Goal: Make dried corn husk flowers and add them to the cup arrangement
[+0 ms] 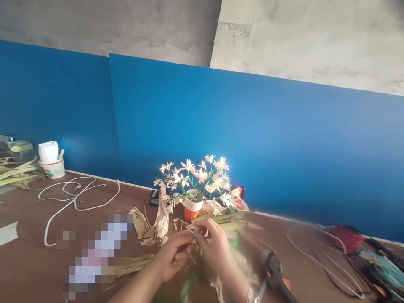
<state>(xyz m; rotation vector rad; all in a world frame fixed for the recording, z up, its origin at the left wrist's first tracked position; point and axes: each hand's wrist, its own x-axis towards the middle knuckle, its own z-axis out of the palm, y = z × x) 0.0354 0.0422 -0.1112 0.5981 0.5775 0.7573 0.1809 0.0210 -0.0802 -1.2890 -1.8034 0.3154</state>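
My left hand (pixel 174 255) and my right hand (pixel 215 244) meet low in the middle of the head view, both with fingers pinched together. Whatever is between their fingertips is thin and small, too fine to name. Just beyond them stands a stack of paper cups (pixel 193 206), orange below and white at the rims. Pale flowers (pixel 201 176) on green stems rise from it. Dried corn husks (pixel 162 216) lie to the left of the cups, and long greenish leaf strips (pixel 233 219) stretch out to the right, behind my right hand.
A dark glue gun (pixel 274 269) lies right of my right forearm. White cable (pixel 75 202) loops across the left of the brown table (pixel 28 210), near a white tub (pixel 53 169). A red object (pixel 347 238) and more cords sit far right. A blue partition (pixel 252 143) closes the back.
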